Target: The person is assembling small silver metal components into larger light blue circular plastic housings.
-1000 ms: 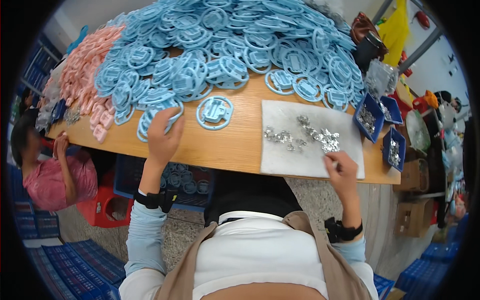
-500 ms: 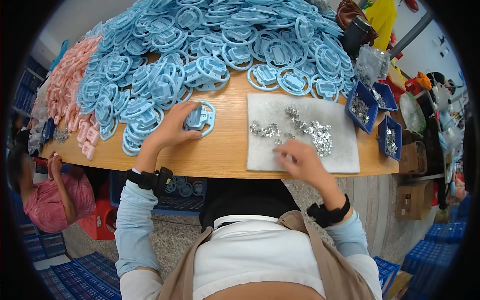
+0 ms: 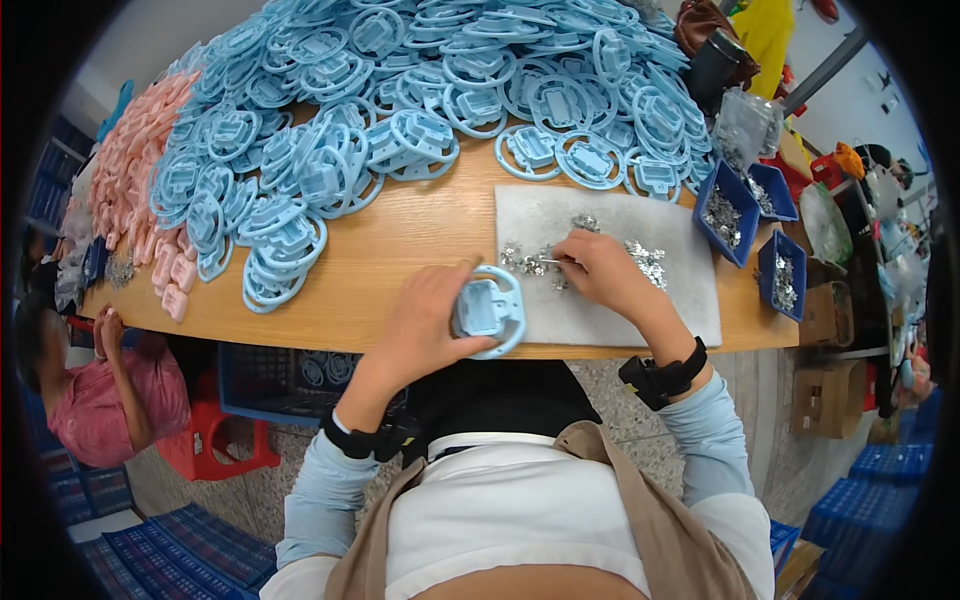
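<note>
My left hand (image 3: 425, 318) grips a light blue plastic ring-shaped part (image 3: 481, 308) by its left side, close to the table's front edge. The part has a raised boxy middle inside its ring. Over the white pad (image 3: 600, 325), my right hand (image 3: 606, 272) is closed in a pinch among small silvery metal pieces (image 3: 518, 262). A thin pale sliver shows at its fingertips, too small to name. More metal pieces (image 3: 648, 262) lie just right of that hand, partly covered by it.
A large heap of light blue parts (image 3: 330, 75) fills the back of the wooden table (image 3: 390, 235), with pink parts (image 3: 140, 160) at the left. Blue bins (image 3: 726, 212) of metal pieces stand at the right. A person in pink (image 3: 115, 395) sits on the left.
My left hand has brought the blue part rightward and nearer, up to the pad's left edge. My right hand has moved slightly up over the pad and closed its fingers.
</note>
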A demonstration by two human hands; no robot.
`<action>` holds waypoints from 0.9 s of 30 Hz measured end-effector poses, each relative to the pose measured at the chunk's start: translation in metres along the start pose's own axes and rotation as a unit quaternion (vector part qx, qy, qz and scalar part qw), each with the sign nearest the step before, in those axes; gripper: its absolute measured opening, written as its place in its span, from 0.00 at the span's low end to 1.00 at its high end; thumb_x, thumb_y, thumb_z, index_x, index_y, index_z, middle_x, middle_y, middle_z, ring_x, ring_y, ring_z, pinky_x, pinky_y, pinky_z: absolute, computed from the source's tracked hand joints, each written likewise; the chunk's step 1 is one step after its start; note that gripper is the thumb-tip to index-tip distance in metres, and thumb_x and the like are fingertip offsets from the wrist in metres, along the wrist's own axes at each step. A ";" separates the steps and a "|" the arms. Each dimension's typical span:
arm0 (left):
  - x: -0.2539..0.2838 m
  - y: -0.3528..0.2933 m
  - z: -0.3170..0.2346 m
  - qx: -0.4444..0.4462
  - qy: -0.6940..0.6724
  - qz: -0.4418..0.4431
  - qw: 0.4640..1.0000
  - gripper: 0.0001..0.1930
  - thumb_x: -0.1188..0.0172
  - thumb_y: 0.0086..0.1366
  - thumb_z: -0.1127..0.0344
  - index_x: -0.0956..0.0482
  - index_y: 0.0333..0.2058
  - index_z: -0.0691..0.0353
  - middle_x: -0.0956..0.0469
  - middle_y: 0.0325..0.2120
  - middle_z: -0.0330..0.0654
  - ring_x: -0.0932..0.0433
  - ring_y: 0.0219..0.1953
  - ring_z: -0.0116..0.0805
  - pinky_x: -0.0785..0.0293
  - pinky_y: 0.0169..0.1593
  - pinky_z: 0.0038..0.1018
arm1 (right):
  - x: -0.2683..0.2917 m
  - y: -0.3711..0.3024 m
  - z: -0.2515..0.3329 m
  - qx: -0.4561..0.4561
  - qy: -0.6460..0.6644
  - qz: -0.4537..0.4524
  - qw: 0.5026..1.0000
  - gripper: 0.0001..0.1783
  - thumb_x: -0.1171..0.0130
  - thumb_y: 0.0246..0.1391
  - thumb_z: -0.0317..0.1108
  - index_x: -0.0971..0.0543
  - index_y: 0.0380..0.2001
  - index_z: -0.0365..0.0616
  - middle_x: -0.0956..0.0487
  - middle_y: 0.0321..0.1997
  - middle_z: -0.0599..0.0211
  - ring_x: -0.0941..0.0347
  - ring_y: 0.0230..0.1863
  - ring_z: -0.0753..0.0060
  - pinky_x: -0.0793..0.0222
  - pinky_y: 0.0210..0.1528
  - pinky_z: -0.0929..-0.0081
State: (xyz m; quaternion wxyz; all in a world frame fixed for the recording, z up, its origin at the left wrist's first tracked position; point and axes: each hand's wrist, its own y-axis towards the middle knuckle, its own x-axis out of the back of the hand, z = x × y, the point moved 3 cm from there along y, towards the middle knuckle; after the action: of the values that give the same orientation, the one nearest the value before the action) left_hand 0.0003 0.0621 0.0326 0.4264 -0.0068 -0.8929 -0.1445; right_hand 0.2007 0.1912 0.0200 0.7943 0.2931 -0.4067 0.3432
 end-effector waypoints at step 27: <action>-0.026 -0.017 0.006 -0.032 -0.041 -0.109 0.993 0.35 0.27 0.39 0.59 0.30 0.47 0.67 0.27 0.39 0.50 0.28 0.43 0.49 0.33 0.47 0.36 | -0.040 0.020 0.048 0.069 0.211 -0.051 0.974 0.07 0.38 0.40 0.23 0.23 0.27 0.37 0.24 0.29 0.69 0.36 0.17 0.83 0.42 0.19 0.83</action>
State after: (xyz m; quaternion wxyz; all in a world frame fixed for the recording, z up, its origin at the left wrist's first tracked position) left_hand 0.0102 0.0500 0.0044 0.3704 0.0714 -0.9001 -0.2182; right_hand 0.1466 0.1550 0.0139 0.8566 0.2888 -0.1893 0.3835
